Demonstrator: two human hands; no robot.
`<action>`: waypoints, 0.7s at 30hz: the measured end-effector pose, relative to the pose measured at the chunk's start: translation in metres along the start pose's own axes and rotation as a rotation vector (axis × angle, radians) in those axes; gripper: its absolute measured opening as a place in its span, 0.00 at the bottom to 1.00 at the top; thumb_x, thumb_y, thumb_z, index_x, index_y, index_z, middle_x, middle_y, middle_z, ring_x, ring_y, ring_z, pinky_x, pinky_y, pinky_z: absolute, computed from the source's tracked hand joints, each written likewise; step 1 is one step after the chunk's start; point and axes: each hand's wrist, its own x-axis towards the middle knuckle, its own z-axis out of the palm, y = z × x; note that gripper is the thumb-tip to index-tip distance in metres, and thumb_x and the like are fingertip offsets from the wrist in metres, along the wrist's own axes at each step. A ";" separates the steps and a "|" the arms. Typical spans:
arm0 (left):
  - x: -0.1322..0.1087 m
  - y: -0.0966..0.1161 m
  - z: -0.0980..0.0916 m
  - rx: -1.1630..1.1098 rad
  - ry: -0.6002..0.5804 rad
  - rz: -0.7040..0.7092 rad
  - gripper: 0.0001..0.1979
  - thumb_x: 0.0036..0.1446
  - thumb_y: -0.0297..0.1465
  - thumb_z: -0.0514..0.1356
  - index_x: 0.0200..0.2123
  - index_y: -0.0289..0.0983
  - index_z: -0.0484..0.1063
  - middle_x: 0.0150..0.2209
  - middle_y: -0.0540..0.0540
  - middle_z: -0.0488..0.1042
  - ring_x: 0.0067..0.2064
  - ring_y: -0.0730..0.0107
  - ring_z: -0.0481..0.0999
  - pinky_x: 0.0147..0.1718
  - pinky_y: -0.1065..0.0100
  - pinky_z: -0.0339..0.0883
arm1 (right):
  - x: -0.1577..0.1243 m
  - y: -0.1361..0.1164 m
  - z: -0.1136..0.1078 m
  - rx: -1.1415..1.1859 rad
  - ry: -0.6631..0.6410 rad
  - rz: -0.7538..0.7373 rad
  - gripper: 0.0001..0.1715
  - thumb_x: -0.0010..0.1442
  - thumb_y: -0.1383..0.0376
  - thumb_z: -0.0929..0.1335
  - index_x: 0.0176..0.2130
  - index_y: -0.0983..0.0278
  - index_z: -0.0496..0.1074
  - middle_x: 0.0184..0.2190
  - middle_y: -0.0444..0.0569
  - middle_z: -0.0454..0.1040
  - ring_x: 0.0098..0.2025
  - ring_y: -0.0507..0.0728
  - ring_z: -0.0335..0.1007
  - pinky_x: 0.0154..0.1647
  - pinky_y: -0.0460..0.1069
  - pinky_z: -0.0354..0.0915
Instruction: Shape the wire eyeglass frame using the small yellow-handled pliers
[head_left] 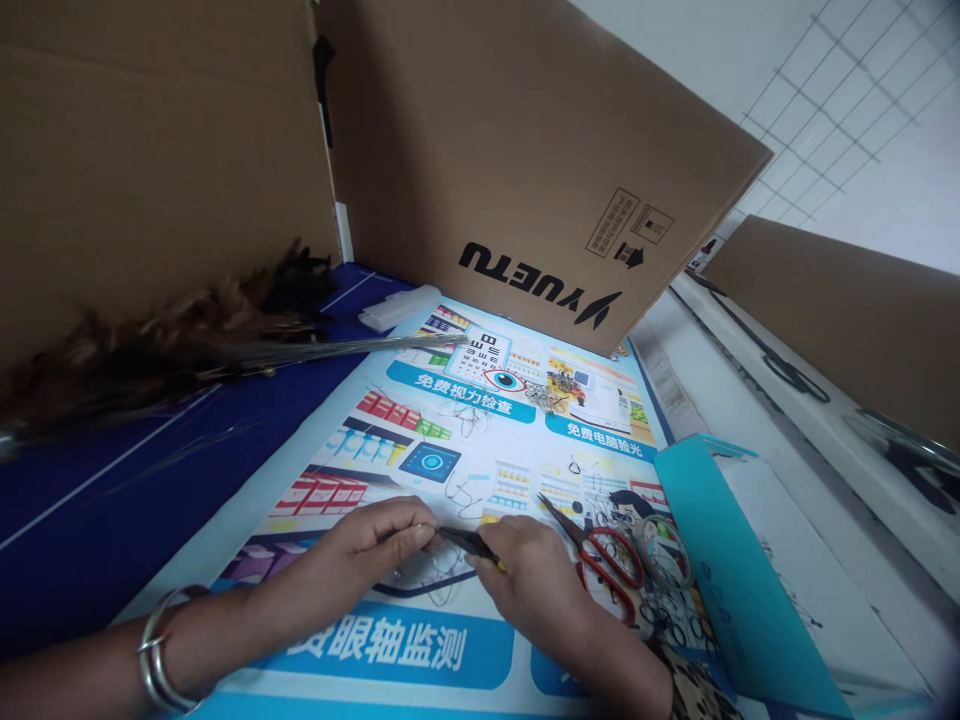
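Note:
My right hand (525, 565) is wrapped round a pair of pliers (466, 541) with dark jaws and a bit of yellow on the handle. The jaws point left and meet the fingertips of my left hand (394, 540). Thumb and forefinger of that hand are pinched together on something tiny, too small to name. Thin bent wire pieces (435, 590) lie on the printed sheet below both hands. Beside my right hand rest red-handled scissors (611, 560), blades partly apart. A coil of thin wire (665, 552) and several dark small loops (679, 615) lie right of them.
Cardboard panels (465, 150) stand at the back and left. Brown feathers (172, 340) and a bundle of long thin strands (360, 346) lie at left. A white case (400, 308) sits behind. An open turquoise box (739, 570) stands at right. More tangled wire (546, 398) lies farther back.

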 end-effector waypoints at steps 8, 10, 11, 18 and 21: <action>0.001 -0.001 -0.002 -0.008 -0.024 -0.010 0.16 0.65 0.41 0.51 0.31 0.37 0.70 0.29 0.51 0.65 0.33 0.67 0.65 0.32 0.68 0.60 | 0.002 0.004 0.000 0.168 -0.035 0.016 0.09 0.61 0.64 0.70 0.29 0.64 0.71 0.29 0.44 0.75 0.30 0.52 0.69 0.27 0.45 0.51; 0.001 0.000 -0.001 -0.015 -0.023 -0.011 0.16 0.65 0.41 0.52 0.31 0.37 0.70 0.30 0.51 0.66 0.33 0.67 0.65 0.32 0.68 0.60 | 0.002 0.004 0.000 0.162 -0.035 0.023 0.09 0.61 0.64 0.70 0.29 0.64 0.71 0.29 0.44 0.76 0.31 0.52 0.69 0.28 0.45 0.51; 0.001 -0.001 -0.002 -0.022 -0.022 -0.010 0.16 0.64 0.41 0.52 0.31 0.37 0.70 0.29 0.51 0.65 0.33 0.67 0.65 0.32 0.68 0.60 | 0.001 0.005 0.001 0.153 -0.031 0.023 0.08 0.61 0.64 0.70 0.30 0.64 0.71 0.30 0.45 0.76 0.31 0.52 0.69 0.28 0.45 0.52; 0.001 -0.005 -0.002 -0.105 -0.029 -0.014 0.16 0.64 0.43 0.53 0.31 0.38 0.71 0.29 0.51 0.65 0.32 0.67 0.64 0.32 0.67 0.58 | 0.001 0.007 0.009 0.116 0.020 0.007 0.05 0.62 0.63 0.69 0.35 0.63 0.73 0.35 0.47 0.76 0.37 0.55 0.70 0.34 0.46 0.56; 0.001 -0.006 -0.003 -0.125 -0.030 -0.016 0.16 0.64 0.42 0.54 0.31 0.38 0.71 0.28 0.51 0.64 0.32 0.67 0.63 0.32 0.67 0.57 | 0.001 0.006 0.010 0.120 0.050 0.000 0.03 0.61 0.65 0.69 0.37 0.63 0.73 0.36 0.47 0.75 0.38 0.55 0.69 0.35 0.46 0.57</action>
